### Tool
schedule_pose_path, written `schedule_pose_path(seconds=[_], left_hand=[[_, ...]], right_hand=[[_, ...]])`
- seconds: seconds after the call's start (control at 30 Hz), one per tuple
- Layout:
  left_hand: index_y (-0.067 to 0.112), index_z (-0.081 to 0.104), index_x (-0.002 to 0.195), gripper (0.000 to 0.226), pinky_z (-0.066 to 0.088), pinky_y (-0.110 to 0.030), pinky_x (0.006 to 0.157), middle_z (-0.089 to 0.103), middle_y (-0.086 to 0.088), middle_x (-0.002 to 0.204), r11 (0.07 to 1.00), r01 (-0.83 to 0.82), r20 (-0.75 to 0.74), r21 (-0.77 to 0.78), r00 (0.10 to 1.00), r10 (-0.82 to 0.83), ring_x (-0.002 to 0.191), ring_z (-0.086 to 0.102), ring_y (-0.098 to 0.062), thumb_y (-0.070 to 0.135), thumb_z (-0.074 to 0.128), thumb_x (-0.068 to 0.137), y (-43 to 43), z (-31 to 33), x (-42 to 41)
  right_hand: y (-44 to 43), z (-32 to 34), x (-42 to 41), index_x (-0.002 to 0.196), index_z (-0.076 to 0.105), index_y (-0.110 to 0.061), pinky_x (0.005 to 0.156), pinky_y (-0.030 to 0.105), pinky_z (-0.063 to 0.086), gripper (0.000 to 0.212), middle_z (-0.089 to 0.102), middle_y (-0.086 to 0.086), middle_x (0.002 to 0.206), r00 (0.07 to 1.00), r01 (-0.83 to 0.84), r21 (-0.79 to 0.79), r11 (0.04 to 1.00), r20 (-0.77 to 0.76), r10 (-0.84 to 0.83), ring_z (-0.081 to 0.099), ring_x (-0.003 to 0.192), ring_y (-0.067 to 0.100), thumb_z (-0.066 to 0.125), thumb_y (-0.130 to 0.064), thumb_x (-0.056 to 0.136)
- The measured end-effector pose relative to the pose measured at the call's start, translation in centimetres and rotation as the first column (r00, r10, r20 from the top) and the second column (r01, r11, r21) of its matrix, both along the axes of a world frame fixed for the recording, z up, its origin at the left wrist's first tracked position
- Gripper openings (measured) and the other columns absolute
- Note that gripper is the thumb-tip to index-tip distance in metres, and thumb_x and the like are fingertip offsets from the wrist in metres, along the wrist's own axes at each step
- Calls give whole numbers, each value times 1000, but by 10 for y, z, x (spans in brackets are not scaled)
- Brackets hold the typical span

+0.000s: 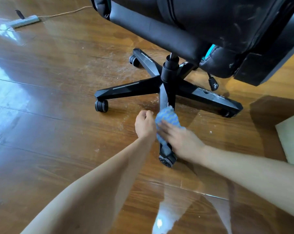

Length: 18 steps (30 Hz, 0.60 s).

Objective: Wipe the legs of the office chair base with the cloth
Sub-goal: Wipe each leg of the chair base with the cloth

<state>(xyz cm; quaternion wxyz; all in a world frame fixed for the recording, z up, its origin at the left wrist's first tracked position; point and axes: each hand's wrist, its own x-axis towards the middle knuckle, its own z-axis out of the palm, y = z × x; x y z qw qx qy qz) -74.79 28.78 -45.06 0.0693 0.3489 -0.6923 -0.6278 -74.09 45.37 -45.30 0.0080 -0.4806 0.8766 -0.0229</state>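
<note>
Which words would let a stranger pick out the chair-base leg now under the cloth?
Start at the black padded office chair and drop to its black five-legged plastic base on the wooden floor. The leg is the one pointing straight toward the camera. It alone is covered by a blue zigzag-patterned cloth, pressed by the right hand.

One head-worn wide-angle view looks forward and down from above, near the office chair base point(126, 89) on the wooden floor point(58, 132).

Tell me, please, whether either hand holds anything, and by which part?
The right hand presses the cloth, by its near end, flat onto a chair leg. The left hand is curled beside it; any grip cannot be told.
</note>
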Motion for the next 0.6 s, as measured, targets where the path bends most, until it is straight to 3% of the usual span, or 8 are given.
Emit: schedule_pose_path(seconds=[0.1, 0.2, 0.3, 0.43, 0.53, 0.6], left_hand=[[19, 72, 103, 32, 45, -34, 77, 68, 6, 94, 999, 44, -19, 11, 999, -44, 87, 62, -15, 28, 42, 106, 2, -2, -4], [22, 72, 97, 33, 47, -37, 80, 69, 3, 100, 999, 38, -16, 15, 999, -38, 93, 64, -21, 30, 40, 105, 4, -2, -6], [27, 70, 97, 36, 53, -46, 93, 71, -2, 111, 998, 59, -16, 23, 998, -58, 100, 66, -24, 37, 36, 105, 4, -1, -4], [27, 69, 119, 38, 49, -49, 107, 68, -2, 126, 994, 107, -18, 19, 994, -107, 115, 63, -23, 42, 37, 106, -2, -2, -2], [27, 67, 127, 40, 49, -51, 110, 66, -1, 131, 992, 123, -11, 36, 992, -122, 119, 62, -22, 43, 38, 106, -7, -5, -2], [27, 67, 127, 38, 49, -49, 110, 66, 1, 131, 991, 131, -15, 37, 991, -131, 118, 62, -21, 41, 37, 106, -10, -6, -2]], right_hand=[[30, -8, 36, 150, 47, -5, 116, 41, 41, 54, 40, 11, 160, 984, -179, -64, 982, 13, 180, 29, 153, 26, 37, -3, 96], [25, -1, 10, 147, 52, -7, 117, 39, 39, 49, 47, 10, 156, 959, -282, -36, 959, -32, 280, 35, 150, 25, 48, -8, 98], [-4, 8, -46, 147, 53, -11, 117, 38, 39, 54, 49, 6, 154, 991, -110, 15, 994, -77, 111, 38, 149, 18, 41, -14, 95], [-35, 27, -110, 153, 45, -17, 122, 34, 29, 55, 36, 0, 163, 985, 159, 49, 986, -69, -156, 26, 153, 14, 40, -15, 98], [-51, 34, -125, 153, 44, -17, 122, 35, 28, 54, 29, -1, 166, 964, 265, 51, 963, -49, -263, 17, 156, 15, 43, -12, 100], [-55, 28, -115, 144, 56, -12, 119, 39, 34, 49, 43, 5, 159, 964, 242, 35, 970, -124, -236, 29, 152, 19, 44, -12, 97]])
